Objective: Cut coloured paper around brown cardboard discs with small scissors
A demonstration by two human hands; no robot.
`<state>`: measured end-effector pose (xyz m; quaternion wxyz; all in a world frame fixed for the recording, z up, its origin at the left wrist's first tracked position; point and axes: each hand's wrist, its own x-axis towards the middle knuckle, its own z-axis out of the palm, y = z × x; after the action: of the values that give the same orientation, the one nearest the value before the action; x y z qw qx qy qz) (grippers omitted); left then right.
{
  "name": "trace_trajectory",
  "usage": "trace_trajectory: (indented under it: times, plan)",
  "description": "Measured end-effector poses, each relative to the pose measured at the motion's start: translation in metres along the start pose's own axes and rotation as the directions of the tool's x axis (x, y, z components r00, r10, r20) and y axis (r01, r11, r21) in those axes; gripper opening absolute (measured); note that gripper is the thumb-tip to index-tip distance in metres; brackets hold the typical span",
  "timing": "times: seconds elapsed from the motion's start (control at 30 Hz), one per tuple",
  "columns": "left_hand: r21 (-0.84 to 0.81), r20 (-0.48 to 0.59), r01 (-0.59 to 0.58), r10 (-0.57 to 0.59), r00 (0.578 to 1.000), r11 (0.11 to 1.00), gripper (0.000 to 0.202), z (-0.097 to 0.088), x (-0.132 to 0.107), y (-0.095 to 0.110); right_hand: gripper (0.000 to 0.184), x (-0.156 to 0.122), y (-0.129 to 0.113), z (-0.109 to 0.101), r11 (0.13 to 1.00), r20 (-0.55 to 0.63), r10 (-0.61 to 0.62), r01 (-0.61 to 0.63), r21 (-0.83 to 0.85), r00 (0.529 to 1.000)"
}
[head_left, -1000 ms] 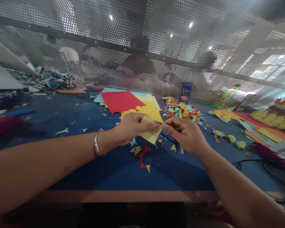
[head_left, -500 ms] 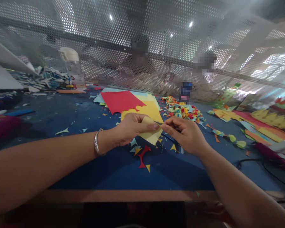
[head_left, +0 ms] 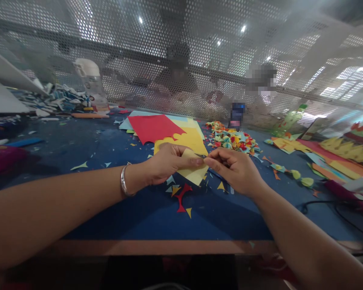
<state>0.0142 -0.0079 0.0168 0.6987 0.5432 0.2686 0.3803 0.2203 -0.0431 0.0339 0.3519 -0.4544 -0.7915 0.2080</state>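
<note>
My left hand [head_left: 172,163] holds a small piece of pale yellow paper [head_left: 193,175] between thumb and fingers, tilted above the blue tabletop. At the paper's right edge, the thumb and forefinger of my right hand [head_left: 234,169] are pinched together. A thin dark item shows faintly by those fingertips; its kind is hidden. Below the hands lie a red paper scrap [head_left: 183,197] with curved edges and a yellow scrap [head_left: 189,212]. Just behind them are a yellow sheet [head_left: 193,141] and a red sheet [head_left: 154,127] with a scalloped edge.
A heap of small coloured paper pieces [head_left: 236,141] lies beyond my right hand. A bottle with a white lid [head_left: 90,84] stands back left. Coloured paper strips [head_left: 335,161] and a black cable [head_left: 335,203] lie at right. A perforated metal screen [head_left: 133,52] rises behind the table.
The pale yellow paper has turned slightly in my left hand. The thin dark line along its top edge, seen before, is now mostly hidden. Both hands stay almost in place.
</note>
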Motion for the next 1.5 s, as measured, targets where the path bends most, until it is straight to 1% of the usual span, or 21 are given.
trace_trajectory:
  times: [0.23, 0.37, 0.57, 0.67, 1.03, 1.23, 1.37, 1.5]
  plan:
    - [0.035, -0.013, 0.01, -0.01, 1.0, 0.999, 0.027, 0.001, 0.001, 0.001, 0.038, 0.001, -0.002, 0.0, 1.0, 0.012, -0.007, 0.007, -0.016, 1.0]
    - [0.041, -0.007, 0.0, 0.0, 1.0, 0.999, 0.024, 0.0, 0.001, 0.002, 0.04, 0.001, -0.003, -0.001, 0.999, 0.004, -0.005, 0.005, -0.032, 1.0]
    - [0.032, -0.011, 0.062, -0.062, 0.998, 0.998, 0.02, -0.004, -0.001, 0.006, 0.038, 0.001, 0.0, -0.001, 0.999, -0.007, 0.009, -0.009, -0.044, 1.0]
    - [0.027, 0.004, 0.073, -0.073, 0.997, 0.997, 0.019, -0.005, -0.002, 0.008, 0.037, 0.001, 0.001, -0.002, 0.999, -0.001, 0.006, -0.006, -0.042, 1.0]
    - [0.097, 0.058, 0.041, -0.047, 0.997, 0.994, 0.016, -0.003, -0.003, 0.01, 0.036, 0.0, 0.0, -0.002, 0.998, 0.012, 0.015, -0.014, -0.061, 1.0]
    - [0.079, 0.039, 0.057, -0.06, 0.997, 0.995, 0.014, -0.004, -0.002, 0.009, 0.037, 0.0, 0.0, -0.001, 0.997, 0.014, 0.034, -0.033, -0.073, 0.999]
    - [0.111, -0.001, 0.02, -0.02, 1.0, 0.994, 0.014, -0.008, -0.001, 0.006, 0.038, 0.0, 0.0, -0.001, 0.997, -0.001, 0.032, -0.032, -0.071, 0.999]
    - [0.116, 0.01, 0.01, -0.012, 1.0, 0.993, 0.015, -0.012, 0.0, 0.004, 0.038, 0.0, -0.002, -0.002, 0.997, -0.015, 0.034, -0.035, -0.07, 0.999]
